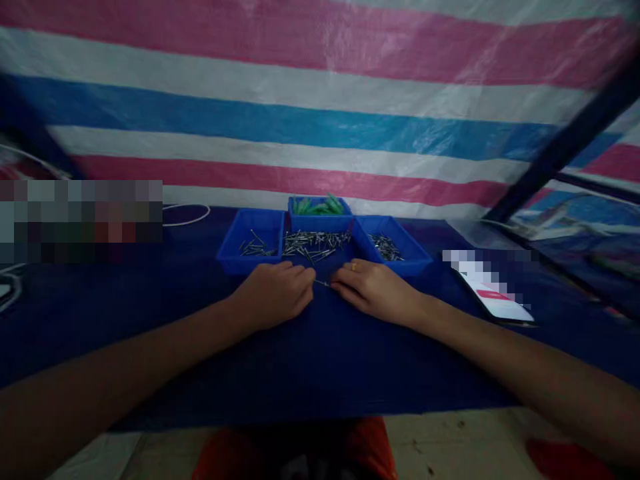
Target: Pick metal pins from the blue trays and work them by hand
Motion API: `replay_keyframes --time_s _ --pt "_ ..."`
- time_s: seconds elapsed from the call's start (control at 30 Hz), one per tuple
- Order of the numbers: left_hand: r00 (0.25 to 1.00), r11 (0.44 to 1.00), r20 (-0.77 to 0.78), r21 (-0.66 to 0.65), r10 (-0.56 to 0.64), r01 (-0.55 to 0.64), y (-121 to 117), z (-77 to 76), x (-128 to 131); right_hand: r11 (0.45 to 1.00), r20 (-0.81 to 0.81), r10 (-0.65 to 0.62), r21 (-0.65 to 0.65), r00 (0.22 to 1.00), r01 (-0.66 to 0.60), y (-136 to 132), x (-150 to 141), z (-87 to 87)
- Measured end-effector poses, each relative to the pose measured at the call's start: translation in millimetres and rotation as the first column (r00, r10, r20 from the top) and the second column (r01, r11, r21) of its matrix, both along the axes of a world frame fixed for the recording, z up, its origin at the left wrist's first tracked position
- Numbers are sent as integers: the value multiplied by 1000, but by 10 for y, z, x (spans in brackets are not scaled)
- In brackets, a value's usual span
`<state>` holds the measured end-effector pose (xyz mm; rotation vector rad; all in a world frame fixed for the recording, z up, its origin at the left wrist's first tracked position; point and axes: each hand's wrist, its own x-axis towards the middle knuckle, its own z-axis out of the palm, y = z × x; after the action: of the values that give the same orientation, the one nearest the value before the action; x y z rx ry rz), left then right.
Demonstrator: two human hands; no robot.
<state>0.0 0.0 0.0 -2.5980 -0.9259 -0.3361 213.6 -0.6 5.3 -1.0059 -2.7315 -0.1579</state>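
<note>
My left hand (276,291) and my right hand (374,289) rest on the dark blue table cover (310,353), fingertips almost meeting. Between them they pinch a thin metal pin (321,283). Both hands have their fingers curled closed; a ring shows on the right hand. Just beyond them stand three blue trays: the left tray (231,247) with a few metal pins, the middle tray (320,265) with a pile of metal pins, the right tray (407,257) with small dark metal pieces. A fourth blue tray (320,217) behind holds green pieces.
A phone (497,301) lies on the table to the right. A white cable (187,217) loops at the back left. A striped pink, white and blue tarp (320,100) hangs behind the table. A dark pole (565,147) slants at the right.
</note>
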Motion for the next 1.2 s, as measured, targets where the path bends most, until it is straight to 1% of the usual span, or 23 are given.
replay_keyframes --time_s 0.13,0.33,0.63,0.97,1.2 --pt "1000 1000 24 12 -12 11 23 17 15 1000 -20 20 -17 1000 -20 3 3 3" --pt "999 1000 42 7 -18 18 16 25 1 1000 -17 12 3 1000 -12 -2 5 -5" --pt "1000 1000 17 20 -12 12 17 7 11 997 -89 -64 -45 994 61 -13 -3 3" --pt "1000 1000 13 15 7 -7 29 7 13 999 -54 -42 -17 998 42 -19 5 22" --pt "1000 1000 6 13 6 -7 15 1 2 1000 -22 14 18 1000 -14 -6 -9 9"
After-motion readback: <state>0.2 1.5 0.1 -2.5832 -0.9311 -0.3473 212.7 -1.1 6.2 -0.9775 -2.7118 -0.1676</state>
